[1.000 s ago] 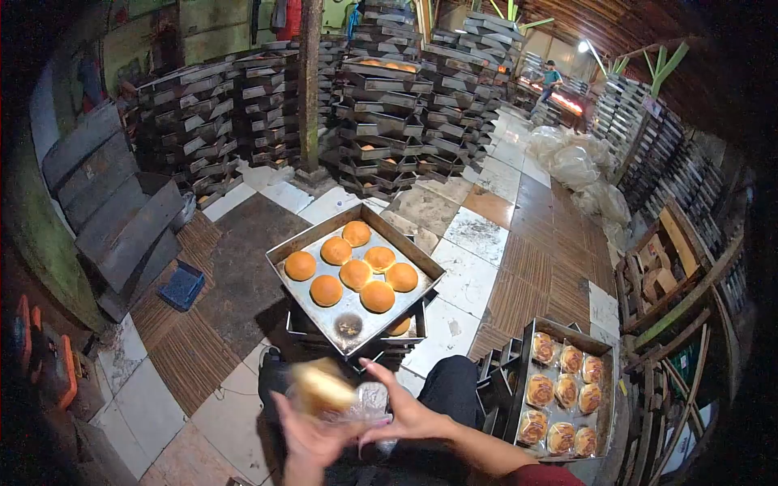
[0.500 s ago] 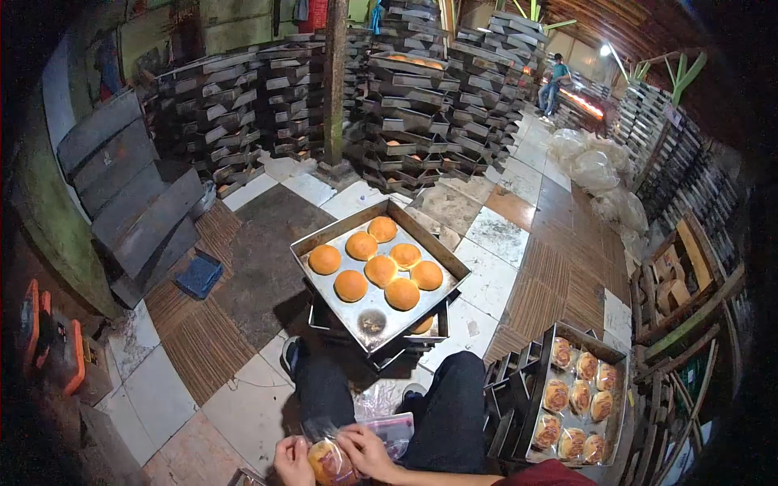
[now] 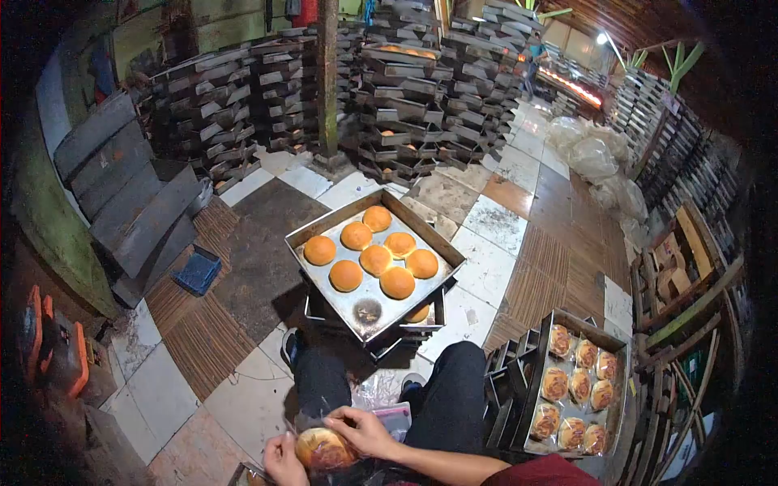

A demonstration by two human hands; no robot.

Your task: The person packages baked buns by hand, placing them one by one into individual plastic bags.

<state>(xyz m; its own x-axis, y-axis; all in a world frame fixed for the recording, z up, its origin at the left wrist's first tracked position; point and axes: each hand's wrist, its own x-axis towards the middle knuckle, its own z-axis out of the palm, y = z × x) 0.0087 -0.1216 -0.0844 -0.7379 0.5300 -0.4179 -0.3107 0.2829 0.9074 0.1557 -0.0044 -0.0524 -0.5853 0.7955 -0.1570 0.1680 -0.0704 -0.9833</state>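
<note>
1. Stacks of dark metal trays [image 3: 421,89] line the far side of the tiled floor.
2. A square steel tray [image 3: 324,229] carries round golden buns [image 3: 375,259]. Its near corner is bare and scorched.
3. The bagged bun [image 3: 324,448], glossy in clear plastic, sits over the lap below that corner.
4. The left hand [image 3: 284,460] cups it with fingers curled. The right hand [image 3: 365,429] presses its bent fingers on top.

- Eight golden buns [image 3: 376,260] are sitting on a big metal tray [image 3: 336,217], and it is resting on more trays.
- Wrapped buns [image 3: 554,384] are lying in another tray [image 3: 592,328] on the right.
- Tall stacks of dark trays [image 3: 405,97] are standing behind, around a wooden post [image 3: 327,81].
- A small blue box [image 3: 198,271] is lying on the floor.
- White sacks [image 3: 592,158] are lying in a heap far off.
</note>
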